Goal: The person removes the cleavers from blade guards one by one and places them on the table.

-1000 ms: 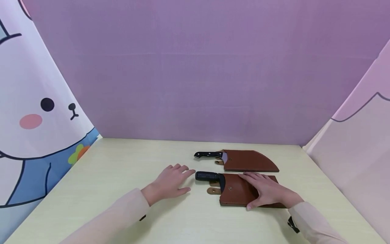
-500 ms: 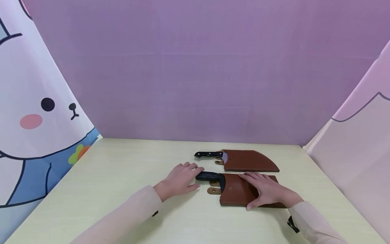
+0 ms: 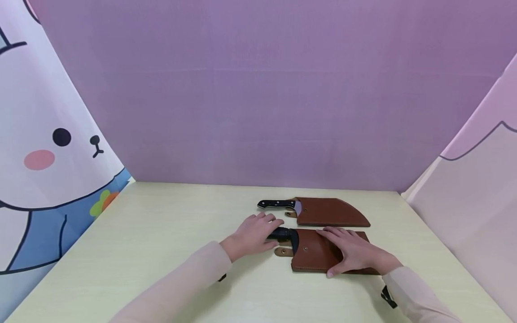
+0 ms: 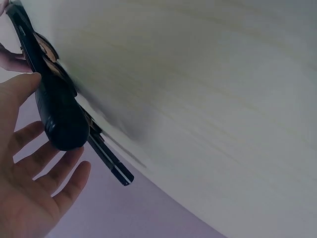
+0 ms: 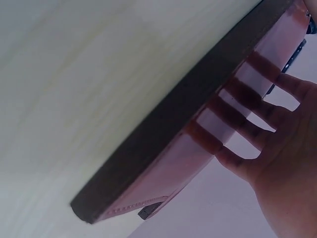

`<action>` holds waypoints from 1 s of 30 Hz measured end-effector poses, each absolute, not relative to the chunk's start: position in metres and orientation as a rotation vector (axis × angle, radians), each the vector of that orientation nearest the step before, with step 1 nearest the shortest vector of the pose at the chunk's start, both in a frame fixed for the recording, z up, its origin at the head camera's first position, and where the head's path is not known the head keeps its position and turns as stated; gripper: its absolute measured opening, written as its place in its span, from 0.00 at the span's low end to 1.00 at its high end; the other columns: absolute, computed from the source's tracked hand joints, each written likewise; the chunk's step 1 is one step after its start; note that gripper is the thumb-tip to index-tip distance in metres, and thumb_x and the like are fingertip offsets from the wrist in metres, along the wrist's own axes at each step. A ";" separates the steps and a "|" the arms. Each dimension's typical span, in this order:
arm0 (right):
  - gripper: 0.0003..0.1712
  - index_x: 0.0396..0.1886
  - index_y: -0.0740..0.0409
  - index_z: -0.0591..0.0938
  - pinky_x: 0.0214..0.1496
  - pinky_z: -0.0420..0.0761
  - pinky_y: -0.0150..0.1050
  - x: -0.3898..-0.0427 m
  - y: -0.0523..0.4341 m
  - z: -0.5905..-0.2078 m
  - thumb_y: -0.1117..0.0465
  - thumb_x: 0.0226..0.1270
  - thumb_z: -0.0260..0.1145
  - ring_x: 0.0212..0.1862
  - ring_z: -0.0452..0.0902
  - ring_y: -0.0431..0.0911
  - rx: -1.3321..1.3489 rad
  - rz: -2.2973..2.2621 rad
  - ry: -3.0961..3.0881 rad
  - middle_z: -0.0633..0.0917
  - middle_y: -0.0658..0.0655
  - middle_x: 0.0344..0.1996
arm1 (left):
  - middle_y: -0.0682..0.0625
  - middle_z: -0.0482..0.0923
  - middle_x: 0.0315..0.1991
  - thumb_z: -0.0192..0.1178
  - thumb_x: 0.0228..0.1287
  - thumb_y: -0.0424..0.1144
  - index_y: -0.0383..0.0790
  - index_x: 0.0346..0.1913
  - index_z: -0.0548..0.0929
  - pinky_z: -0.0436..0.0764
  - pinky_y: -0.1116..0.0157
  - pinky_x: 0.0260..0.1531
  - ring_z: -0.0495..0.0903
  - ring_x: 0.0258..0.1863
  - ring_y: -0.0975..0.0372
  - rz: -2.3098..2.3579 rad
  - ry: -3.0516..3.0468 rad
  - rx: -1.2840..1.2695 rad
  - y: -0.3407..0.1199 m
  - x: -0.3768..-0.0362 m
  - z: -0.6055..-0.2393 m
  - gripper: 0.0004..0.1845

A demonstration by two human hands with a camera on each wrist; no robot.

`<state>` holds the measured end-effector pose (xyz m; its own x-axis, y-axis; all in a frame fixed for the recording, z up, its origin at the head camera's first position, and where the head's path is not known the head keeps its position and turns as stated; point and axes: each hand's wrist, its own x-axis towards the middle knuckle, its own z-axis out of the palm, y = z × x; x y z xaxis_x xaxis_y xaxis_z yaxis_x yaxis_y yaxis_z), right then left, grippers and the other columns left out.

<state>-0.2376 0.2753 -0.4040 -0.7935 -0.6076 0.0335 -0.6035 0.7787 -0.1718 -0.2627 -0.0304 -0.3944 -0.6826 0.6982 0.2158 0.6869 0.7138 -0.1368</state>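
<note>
A cleaver in a brown leather sheath [image 3: 308, 258] lies near the person, its black handle [image 3: 282, 233] pointing left. At that handle is the left hand [image 3: 253, 235]; in the left wrist view the black handle [image 4: 62, 114] lies between the thumb and the spread, loosely bent fingers, which are not closed round it. The right hand [image 3: 357, 251] rests on the sheath's right half with fingers stretched over the top and thumb at the near edge. In the right wrist view, those straight fingers lie on the sheath face above its dark edge [image 5: 163, 119].
Behind the cleaver lies a second sheathed knife [image 3: 331, 211] with a riveted black handle [image 3: 275, 204]. A strap with a snap [image 3: 284, 252] sticks out from the near sheath. A pale table [image 3: 169, 215] carries everything; a purple backdrop [image 3: 258, 112] closes off the back.
The left hand has moved right, from the end of the cleaver's handle to over it, hiding part of it. The right hand and both knives have stayed in place.
</note>
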 end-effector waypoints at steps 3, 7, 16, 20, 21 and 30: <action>0.62 0.67 0.52 0.61 0.54 0.60 0.67 -0.237 0.275 -0.403 0.25 0.34 0.65 0.63 0.60 0.63 -1.000 -0.271 2.939 0.66 0.64 0.63 | 0.52 0.75 0.51 0.57 0.58 0.58 0.51 0.61 0.68 0.78 0.61 0.42 0.76 0.46 0.58 0.067 -2.678 -1.095 -0.026 -0.265 -0.395 0.29; 0.62 0.68 0.53 0.61 0.54 0.60 0.68 -0.237 0.275 -0.403 0.25 0.34 0.66 0.63 0.61 0.63 -0.998 -0.275 2.932 0.66 0.64 0.63 | 0.52 0.74 0.51 0.56 0.58 0.59 0.52 0.61 0.68 0.78 0.61 0.41 0.76 0.45 0.59 0.062 -2.702 -1.087 -0.023 -0.267 -0.395 0.29; 0.62 0.68 0.52 0.60 0.53 0.59 0.69 -0.237 0.275 -0.403 0.26 0.33 0.67 0.64 0.59 0.65 -0.993 -0.286 2.918 0.64 0.66 0.64 | 0.52 0.76 0.49 0.57 0.58 0.58 0.52 0.59 0.70 0.78 0.63 0.38 0.76 0.42 0.60 0.069 -2.706 -1.107 -0.018 -0.271 -0.401 0.27; 0.63 0.68 0.50 0.60 0.53 0.61 0.68 -0.238 0.275 -0.403 0.25 0.32 0.66 0.64 0.59 0.65 -1.006 -0.276 2.922 0.65 0.65 0.64 | 0.53 0.76 0.48 0.56 0.59 0.58 0.52 0.59 0.71 0.78 0.63 0.38 0.76 0.42 0.61 0.100 -2.703 -1.110 -0.017 -0.272 -0.403 0.26; 0.63 0.68 0.50 0.60 0.53 0.61 0.68 -0.238 0.275 -0.404 0.25 0.32 0.66 0.64 0.59 0.64 -1.006 -0.272 2.922 0.65 0.65 0.64 | 0.53 0.76 0.48 0.56 0.59 0.58 0.53 0.59 0.71 0.78 0.63 0.38 0.76 0.42 0.61 0.107 -2.705 -1.110 -0.016 -0.272 -0.403 0.26; 0.63 0.68 0.49 0.60 0.53 0.62 0.67 -0.238 0.274 -0.402 0.24 0.31 0.66 0.64 0.59 0.64 -0.980 -0.255 2.920 0.65 0.65 0.64 | 0.54 0.77 0.46 0.56 0.60 0.55 0.55 0.57 0.71 0.76 0.63 0.37 0.76 0.41 0.62 0.096 -2.742 -1.110 -0.014 -0.274 -0.405 0.23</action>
<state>-0.2385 0.2744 -0.4022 -0.7978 -0.6030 0.0042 -0.5946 0.7854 -0.1721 -0.2741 -0.0139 -0.4052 -0.7046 0.6950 0.1434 0.6832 0.7190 -0.1276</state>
